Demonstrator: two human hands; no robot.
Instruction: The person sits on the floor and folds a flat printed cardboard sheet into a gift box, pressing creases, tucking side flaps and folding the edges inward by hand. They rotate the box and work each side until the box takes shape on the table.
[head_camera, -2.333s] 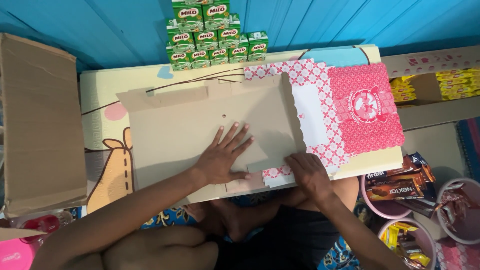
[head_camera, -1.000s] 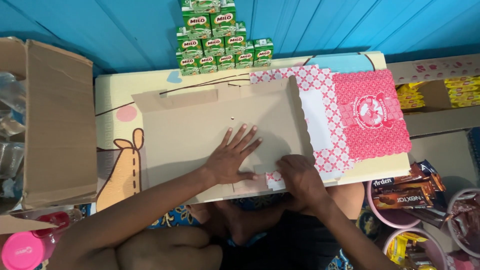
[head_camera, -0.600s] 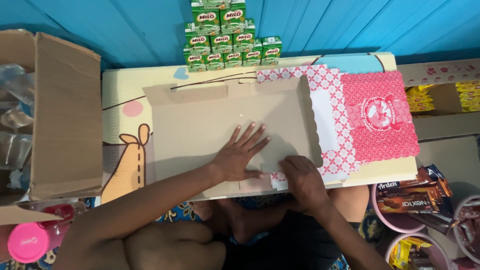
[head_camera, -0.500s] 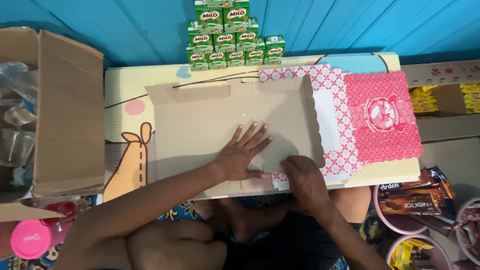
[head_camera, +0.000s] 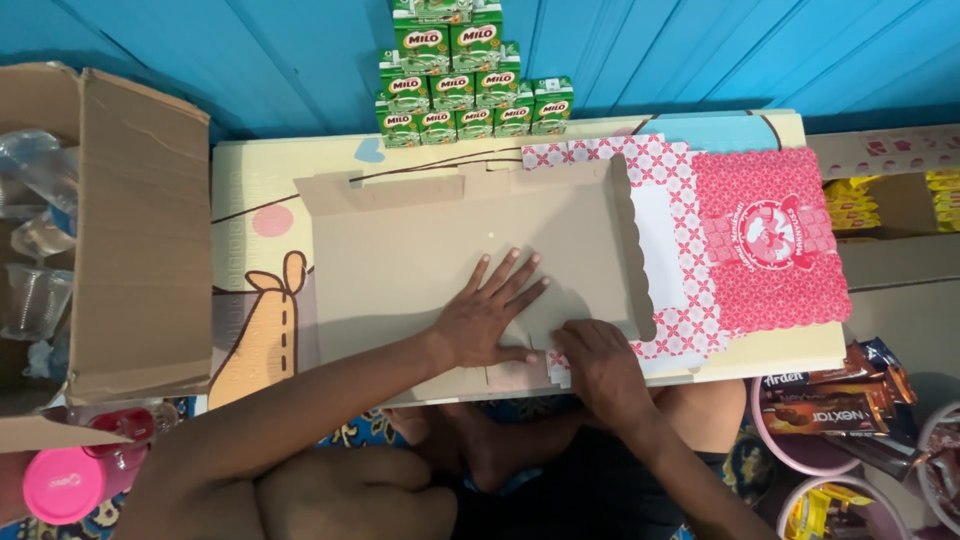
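Box blank (head_camera: 440, 250) lies at table centre, brown inside up, only partly folded imo: far flap and right scalloped wall up, near edge w/ tabs at 6 o'clock unfinished; left hand (head_camera: 485, 320) flat, fingers spread, right hand (head_camera: 590, 360) curled, pinching the near tabs.

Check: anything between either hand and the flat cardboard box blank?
Nothing visible. The left hand lies flat on the unfolded cardboard box blank, fingers spread, and the right hand presses its near-edge flap. Both touch it directly.
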